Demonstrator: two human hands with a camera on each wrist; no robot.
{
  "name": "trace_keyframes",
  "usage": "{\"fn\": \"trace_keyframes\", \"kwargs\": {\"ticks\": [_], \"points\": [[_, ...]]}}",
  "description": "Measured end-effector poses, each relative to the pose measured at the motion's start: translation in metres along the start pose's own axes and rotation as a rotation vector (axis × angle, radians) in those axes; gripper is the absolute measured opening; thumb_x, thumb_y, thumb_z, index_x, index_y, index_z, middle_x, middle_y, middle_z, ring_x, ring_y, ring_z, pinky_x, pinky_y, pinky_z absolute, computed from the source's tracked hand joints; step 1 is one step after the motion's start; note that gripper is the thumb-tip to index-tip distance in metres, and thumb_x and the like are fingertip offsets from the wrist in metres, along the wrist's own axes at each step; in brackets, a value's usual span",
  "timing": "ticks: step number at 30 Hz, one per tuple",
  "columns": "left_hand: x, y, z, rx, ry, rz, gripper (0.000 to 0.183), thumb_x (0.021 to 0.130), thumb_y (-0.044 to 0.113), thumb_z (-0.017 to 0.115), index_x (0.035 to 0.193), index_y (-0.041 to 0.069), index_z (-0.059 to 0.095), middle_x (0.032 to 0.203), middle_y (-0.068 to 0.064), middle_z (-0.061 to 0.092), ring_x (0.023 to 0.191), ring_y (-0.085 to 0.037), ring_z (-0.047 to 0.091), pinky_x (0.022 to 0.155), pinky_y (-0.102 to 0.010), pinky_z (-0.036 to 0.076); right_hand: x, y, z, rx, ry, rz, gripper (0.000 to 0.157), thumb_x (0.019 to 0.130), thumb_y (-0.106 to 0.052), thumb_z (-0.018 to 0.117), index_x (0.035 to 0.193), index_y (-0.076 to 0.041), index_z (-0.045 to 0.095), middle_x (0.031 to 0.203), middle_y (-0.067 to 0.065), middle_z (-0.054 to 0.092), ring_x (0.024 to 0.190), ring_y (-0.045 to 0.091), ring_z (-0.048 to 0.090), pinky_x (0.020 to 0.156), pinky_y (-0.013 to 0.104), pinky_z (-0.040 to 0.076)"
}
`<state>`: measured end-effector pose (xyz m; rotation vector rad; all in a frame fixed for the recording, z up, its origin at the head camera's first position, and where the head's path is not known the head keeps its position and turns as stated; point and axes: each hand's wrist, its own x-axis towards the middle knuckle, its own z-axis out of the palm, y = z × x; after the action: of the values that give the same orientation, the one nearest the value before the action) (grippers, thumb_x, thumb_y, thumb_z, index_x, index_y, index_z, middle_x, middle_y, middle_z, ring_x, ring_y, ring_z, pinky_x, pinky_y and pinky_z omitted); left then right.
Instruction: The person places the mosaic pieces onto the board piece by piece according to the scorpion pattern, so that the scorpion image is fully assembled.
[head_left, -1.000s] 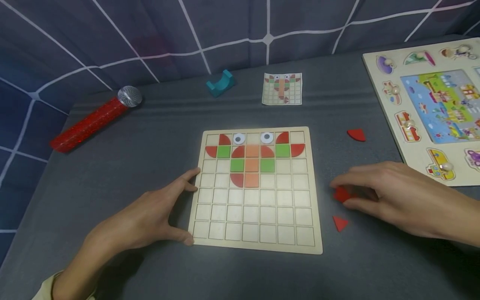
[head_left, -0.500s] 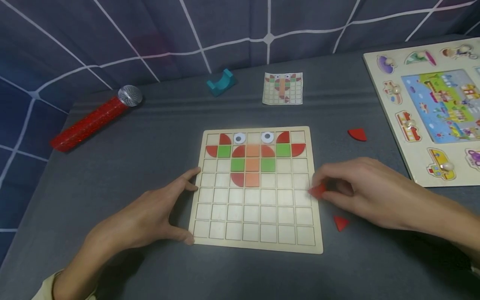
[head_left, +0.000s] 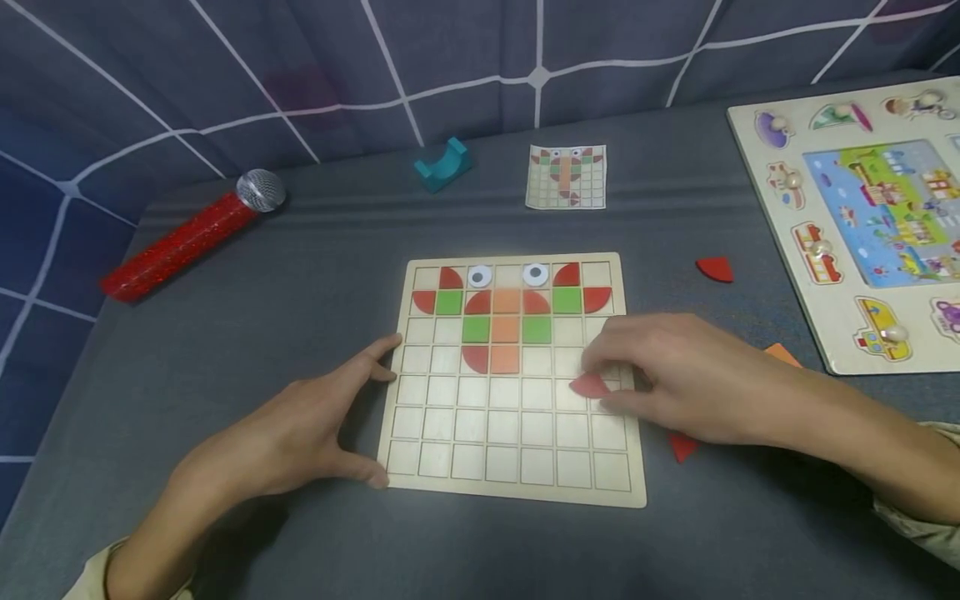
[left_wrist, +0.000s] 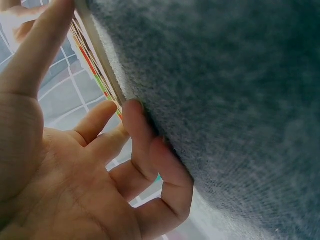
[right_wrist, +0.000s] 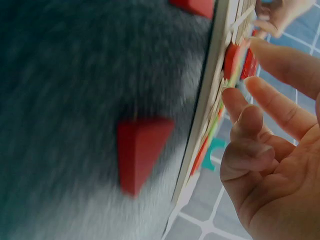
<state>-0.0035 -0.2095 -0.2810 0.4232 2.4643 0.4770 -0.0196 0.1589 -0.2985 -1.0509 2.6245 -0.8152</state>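
Note:
A wooden grid board (head_left: 468,425) lies at the middle of the table, its upper rows set with red quarter-circles, green and orange squares and two googly-eye discs. Along its left edge rests my left hand (head_left: 292,442), thumb at the near corner and fingertips against the side. My right hand (head_left: 697,379) pinches a red quarter-circle piece (head_left: 588,386) by thumb and fingertips over the board's right columns. The right wrist view shows this red piece (right_wrist: 230,61) close over the board. Partly hidden by that hand, a red triangle (head_left: 682,447) lies beside the board.
Right of the board lie another red quarter-circle (head_left: 716,269) and an orange piece (head_left: 782,354), partly covered by my forearm. A picture puzzle board (head_left: 776,242) sits at the right. Behind are a pattern card (head_left: 566,177), a teal arch block (head_left: 444,165) and a red toy microphone (head_left: 187,242).
My right hand has carried the red quarter-circle leftward from the table to over the board's right side, uncovering the orange piece. The left hand has stayed at the board's edge.

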Motion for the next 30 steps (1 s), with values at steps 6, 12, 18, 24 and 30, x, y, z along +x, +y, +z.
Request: {"fn": "trace_keyframes", "kwargs": {"ticks": [6, 12, 18, 24, 30], "points": [[0.001, 0.000, 0.001, 0.010, 0.008, -0.007, 0.129, 0.057, 0.049, 0.093, 0.157, 0.028, 0.015, 0.137, 0.001, 0.053, 0.115, -0.025, 0.051, 0.096, -0.055, 0.042, 0.012, -0.008, 0.008, -0.082, -0.045, -0.040, 0.014, 0.087, -0.017, 0.075, 0.083, -0.028, 0.067, 0.074, -0.018, 0.046, 0.063, 0.001, 0.043, 0.059, 0.025, 0.040], [0.001, 0.000, 0.001, 0.014, 0.010, -0.010, 0.130, 0.056, 0.048, 0.094, 0.157, 0.028, 0.014, 0.137, 0.000, 0.053, 0.115, -0.025, 0.052, 0.096, -0.056, 0.042, 0.015, -0.009, 0.007, -0.122, -0.043, -0.091, 0.019, 0.086, -0.014, 0.074, 0.077, -0.026, 0.062, 0.070, -0.017, 0.045, 0.060, 0.002, 0.042, 0.058, 0.025, 0.041], [0.000, 0.000, 0.001, 0.022, 0.014, -0.001, 0.129, 0.057, 0.050, 0.093, 0.157, 0.028, 0.014, 0.137, 0.001, 0.053, 0.113, -0.024, 0.052, 0.095, -0.054, 0.043, 0.019, -0.011, 0.005, -0.123, -0.047, -0.096, 0.019, 0.088, -0.010, 0.068, 0.077, -0.024, 0.060, 0.066, -0.017, 0.045, 0.060, 0.003, 0.043, 0.061, 0.026, 0.042], [0.000, 0.000, 0.001, 0.013, 0.009, -0.001, 0.129, 0.057, 0.051, 0.092, 0.157, 0.028, 0.014, 0.138, 0.001, 0.052, 0.114, -0.024, 0.051, 0.095, -0.054, 0.043, 0.022, -0.011, 0.001, -0.092, -0.063, -0.044, 0.012, 0.090, -0.008, 0.065, 0.097, -0.018, 0.069, 0.081, -0.013, 0.063, 0.071, 0.005, 0.056, 0.069, 0.030, 0.049], [0.001, 0.000, 0.001, 0.009, 0.007, 0.004, 0.129, 0.057, 0.049, 0.093, 0.157, 0.028, 0.014, 0.139, 0.000, 0.053, 0.115, -0.025, 0.051, 0.096, -0.055, 0.042, 0.025, -0.009, 0.002, -0.026, 0.015, -0.082, 0.016, 0.091, -0.011, 0.070, 0.105, -0.019, 0.072, 0.091, -0.014, 0.067, 0.079, 0.001, 0.060, 0.075, 0.031, 0.052]]}}
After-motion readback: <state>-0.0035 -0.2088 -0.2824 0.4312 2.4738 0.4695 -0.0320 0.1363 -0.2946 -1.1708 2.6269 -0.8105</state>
